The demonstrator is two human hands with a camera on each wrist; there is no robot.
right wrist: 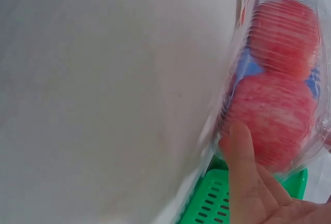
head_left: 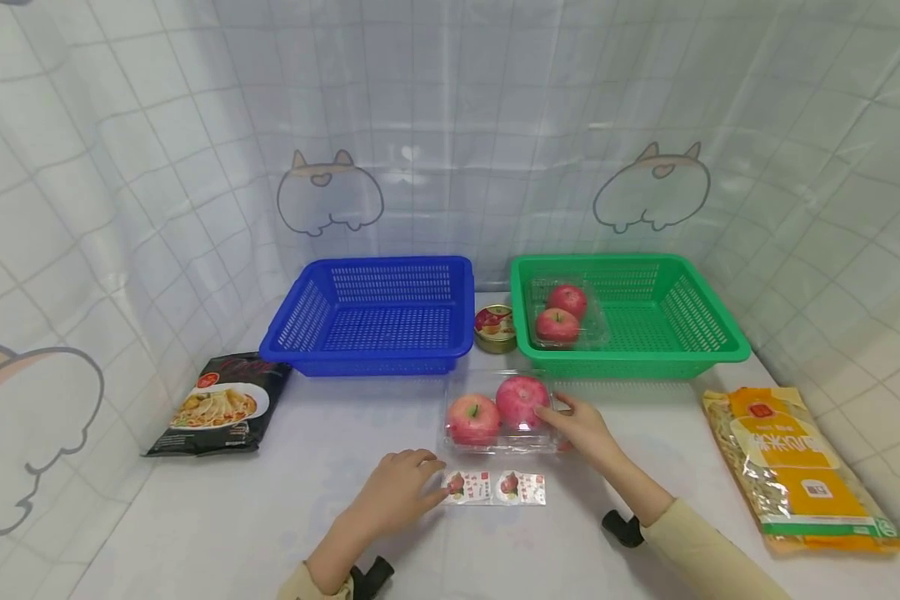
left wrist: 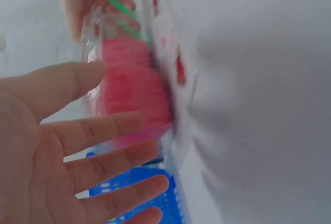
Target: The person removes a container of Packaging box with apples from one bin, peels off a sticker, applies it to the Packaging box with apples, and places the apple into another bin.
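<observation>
My right hand (head_left: 581,429) grips the right end of a clear plastic fruit box (head_left: 506,447), thumb on its near side. Inside sit two red apples, a paler one (head_left: 474,421) on the left and a deeper red one (head_left: 522,402) on the right. In the right wrist view, the thumb (right wrist: 242,157) lies against the ribbed plastic. My left hand (head_left: 399,492) holds nothing; its fingers are spread in the left wrist view. Its fingertips are right at the left end of a sheet of apple-printed stickers (head_left: 521,488), lying just in front of the box.
Behind stand a blue basket (head_left: 378,367) and a green basket (head_left: 637,367), which holds another box of apples (head_left: 558,327). A small round tin (head_left: 495,329) stands between them. A black noodle packet (head_left: 221,404) lies left, a yellow noodle bag (head_left: 802,471) right.
</observation>
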